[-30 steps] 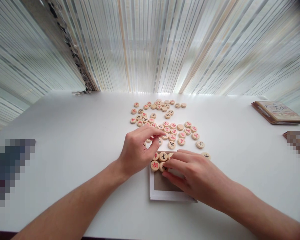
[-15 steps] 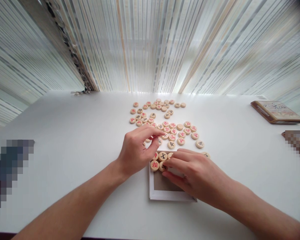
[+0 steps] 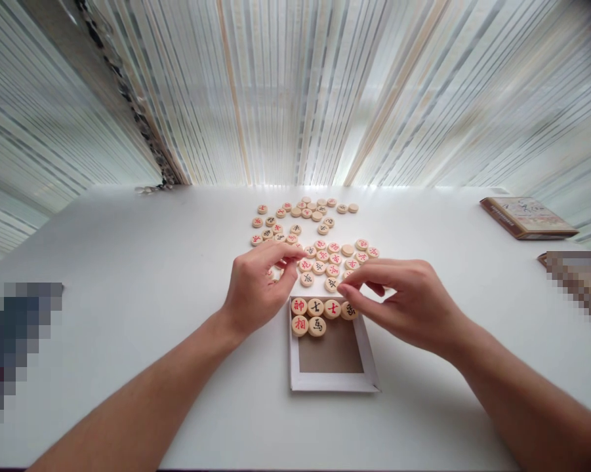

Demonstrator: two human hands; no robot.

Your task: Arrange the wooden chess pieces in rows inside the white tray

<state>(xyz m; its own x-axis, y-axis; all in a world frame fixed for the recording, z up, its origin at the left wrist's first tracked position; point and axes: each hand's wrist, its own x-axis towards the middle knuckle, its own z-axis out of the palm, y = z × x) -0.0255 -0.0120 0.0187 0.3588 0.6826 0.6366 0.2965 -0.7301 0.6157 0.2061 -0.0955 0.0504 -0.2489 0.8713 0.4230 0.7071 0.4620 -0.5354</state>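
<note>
Six character discs (image 3: 317, 326) in white-rimmed box (image 3: 334, 382) on counter (image 3: 423, 223).
Left hand (image 3: 256, 280) over loose discs (image 3: 332, 269), thumb and forefinger slightly apart; right hand (image 3: 406, 298) with fingertips beside black-marked disc (image 3: 330, 284), grip unclear.

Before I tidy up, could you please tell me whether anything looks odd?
Slightly: beyond the tray, a few blank discs sit among lettered discs; perhaps they are face down. No damage shows.
</note>
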